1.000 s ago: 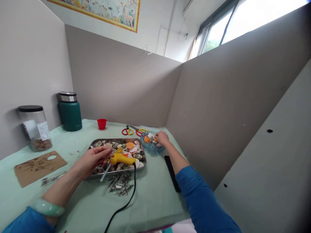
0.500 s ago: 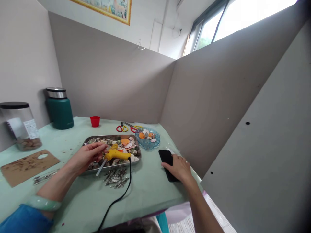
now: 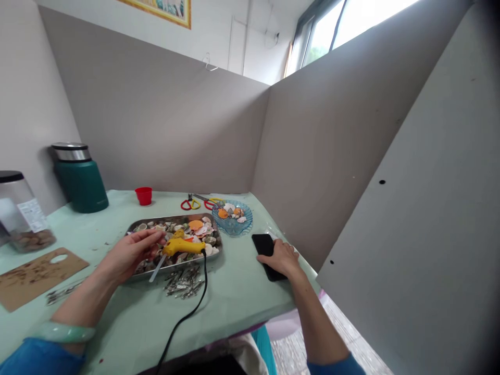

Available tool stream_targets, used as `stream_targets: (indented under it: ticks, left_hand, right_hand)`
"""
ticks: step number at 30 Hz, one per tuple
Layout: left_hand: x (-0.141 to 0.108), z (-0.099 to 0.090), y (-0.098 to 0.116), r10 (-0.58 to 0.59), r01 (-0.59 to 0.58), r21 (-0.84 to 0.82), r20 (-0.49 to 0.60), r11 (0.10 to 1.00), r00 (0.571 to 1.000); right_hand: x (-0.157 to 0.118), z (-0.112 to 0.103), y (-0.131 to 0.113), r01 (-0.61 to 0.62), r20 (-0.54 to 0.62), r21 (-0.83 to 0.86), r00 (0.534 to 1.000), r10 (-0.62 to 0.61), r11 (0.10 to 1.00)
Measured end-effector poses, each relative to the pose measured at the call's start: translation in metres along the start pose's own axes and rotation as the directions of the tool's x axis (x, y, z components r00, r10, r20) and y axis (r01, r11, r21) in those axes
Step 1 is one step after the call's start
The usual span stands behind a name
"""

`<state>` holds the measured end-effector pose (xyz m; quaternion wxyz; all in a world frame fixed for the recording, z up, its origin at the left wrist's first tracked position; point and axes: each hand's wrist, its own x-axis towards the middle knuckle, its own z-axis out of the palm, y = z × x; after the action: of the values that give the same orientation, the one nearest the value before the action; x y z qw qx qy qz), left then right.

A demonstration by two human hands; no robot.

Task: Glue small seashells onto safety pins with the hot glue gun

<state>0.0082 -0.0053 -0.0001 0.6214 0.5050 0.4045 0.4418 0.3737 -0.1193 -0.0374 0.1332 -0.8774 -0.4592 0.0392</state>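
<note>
My left hand (image 3: 135, 254) is over the metal tray (image 3: 136, 274) of shells, with thumb and fingertips pinched together close beside a yellow hot glue gun (image 3: 185, 246). Whatever the pinch may hold is too small or hidden to make out. The glue gun lies across the shells, a whitish glue stick (image 3: 157, 269) poking out toward me and a black cord (image 3: 183, 320) running off its handle. At the right, my right hand (image 3: 284, 257) rests on a black phone (image 3: 269, 260) lying on the table, its thumb over the top and its fingers at the right edge.
Small metal clips (image 3: 183, 283) are heaped before the tray. Behind stand a blue glass dish (image 3: 234, 229) with shells, scissors (image 3: 190, 204) and a red cup (image 3: 144, 196). A green flask (image 3: 81, 185), a clear jar (image 3: 33, 219) and a brown board (image 3: 39, 276) occupy the left. Grey partitions (image 3: 164, 120) enclose the table.
The whole view has shifted slightly, so things appear a little farther left. Both hands keep their places: the left beside the glue gun, the right on the phone.
</note>
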Motion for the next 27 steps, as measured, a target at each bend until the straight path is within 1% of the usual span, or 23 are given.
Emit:
stream_targets:
  ticks: [4, 7, 10, 12, 14, 16, 18, 20, 24, 27]
  left_hand:
    - [0.001, -0.001, -0.002, -0.003, 0.003, 0.008, 0.000, 1.000, 1.000]
    - [0.001, -0.002, -0.003, -0.004, 0.004, 0.007, 0.004, 1.000, 1.000]
    - [0.000, -0.001, -0.002, -0.001, 0.001, 0.008, 0.002, 1.000, 1.000]
    - [0.000, 0.000, -0.001, -0.002, 0.002, 0.009, -0.001, 1.000, 1.000]
    - [-0.001, 0.002, 0.000, -0.001, 0.002, 0.012, -0.002, 1.000, 1.000]
    - [-0.002, 0.003, 0.001, -0.003, 0.003, 0.015, -0.003, 1.000, 1.000]
    - [-0.001, 0.002, 0.002, -0.009, 0.010, 0.021, -0.016, 1.000, 1.000]
    - [0.001, 0.000, 0.001, -0.024, 0.025, 0.025, -0.030, 0.999, 0.999]
    - [0.007, -0.007, -0.004, -0.037, 0.038, 0.022, -0.013, 0.999, 0.999]
    - [0.009, -0.009, -0.006, -0.035, 0.035, 0.028, -0.015, 0.999, 0.999]
  right_hand:
    - [0.003, 0.001, 0.002, -0.007, -0.013, 0.012, 1.000, 0.007, 1.000]
    - [0.003, 0.001, 0.004, -0.009, 0.001, 0.015, 1.000, 0.009, 1.000]
    - [-0.004, -0.001, 0.009, 0.039, 0.002, 0.029, 0.999, -0.039, 0.999]
    - [-0.013, -0.005, 0.016, 0.098, -0.052, 0.037, 0.994, -0.096, 0.994]
    - [-0.024, -0.010, 0.026, 0.170, -0.133, 0.053, 0.978, -0.162, 0.984]
    - [-0.034, -0.014, 0.038, 0.266, -0.186, 0.111, 0.952, -0.243, 0.958]
    - [-0.044, -0.017, 0.049, 0.361, -0.215, 0.173, 0.922, -0.322, 0.917]
    - [-0.053, -0.019, 0.058, 0.425, -0.231, 0.202, 0.896, -0.379, 0.882]
    - [-0.065, -0.020, 0.064, 0.487, -0.227, 0.193, 0.867, -0.444, 0.852]
    - [-0.063, -0.017, 0.058, 0.521, -0.226, 0.162, 0.846, -0.483, 0.838]
